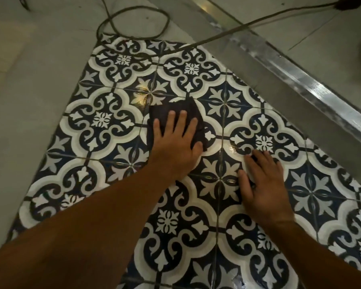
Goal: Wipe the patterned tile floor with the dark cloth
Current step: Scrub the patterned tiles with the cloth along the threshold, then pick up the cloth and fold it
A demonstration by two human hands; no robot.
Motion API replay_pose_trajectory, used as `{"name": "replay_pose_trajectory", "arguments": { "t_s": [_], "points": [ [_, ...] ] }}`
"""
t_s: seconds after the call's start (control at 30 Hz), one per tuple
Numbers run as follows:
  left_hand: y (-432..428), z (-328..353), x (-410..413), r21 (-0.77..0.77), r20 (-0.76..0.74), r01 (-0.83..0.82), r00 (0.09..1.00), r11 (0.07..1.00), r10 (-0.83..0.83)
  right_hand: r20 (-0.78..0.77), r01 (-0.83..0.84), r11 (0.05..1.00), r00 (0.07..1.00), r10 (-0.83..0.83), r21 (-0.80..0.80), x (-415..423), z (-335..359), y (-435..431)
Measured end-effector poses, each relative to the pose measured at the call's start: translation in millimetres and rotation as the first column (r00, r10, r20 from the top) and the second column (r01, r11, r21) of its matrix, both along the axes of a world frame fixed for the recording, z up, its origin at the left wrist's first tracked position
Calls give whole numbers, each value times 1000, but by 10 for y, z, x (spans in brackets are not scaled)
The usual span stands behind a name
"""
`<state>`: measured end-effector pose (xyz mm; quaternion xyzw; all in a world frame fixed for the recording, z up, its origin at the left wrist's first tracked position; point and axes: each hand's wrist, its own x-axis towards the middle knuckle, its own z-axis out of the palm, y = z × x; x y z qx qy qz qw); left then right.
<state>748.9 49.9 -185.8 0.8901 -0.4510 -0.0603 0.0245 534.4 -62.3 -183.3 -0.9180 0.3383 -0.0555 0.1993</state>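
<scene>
One dark crumpled cloth (175,105) sits at the centre of the frame. Two bare hands show: one left hand (175,142) and one right hand (265,184). One shiny metal floor strip (300,80) crosses the upper right. The blue-and-white patterned tiles (104,122) run past the lower edge, so their number cannot be told.

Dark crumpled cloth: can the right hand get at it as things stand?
Probably yes: only bare patterned tile floor lies between the right hand and the dark crumpled cloth, though the left hand covers most.
</scene>
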Motion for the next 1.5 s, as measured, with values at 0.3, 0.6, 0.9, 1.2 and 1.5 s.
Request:
{"name": "replay_pose_trajectory", "arguments": {
  "t_s": [0.3, 0.6, 0.9, 1.2, 1.5],
  "points": [
    [1748, -13, 346, 84, -70, -329, 940, 941, 335, -2, 17, 1000, 1000, -17, -19, 25, 40, 26],
    [2252, 133, -91, 129, -92, -410, 902, 903, 423, -13, 35, 999, 999, -35, 21, 127, 276, 358],
    [2113, 152, 236, 97, -54, -335, 938, 937, 341, -26, 36, 998, 999, -34, 60, 80, 303, 725],
    [1848, 469, -602, 71, -109, -186, 975, 980, 193, 46, -7, 975, 999, -4, 222, -102, 581, 1174],
    [1765, 1117, -710, 14, -553, -84, 829, 996, 78, 159, 4, 859, 982, -99, 511, -404, 1001, 1418]
  ]
}}
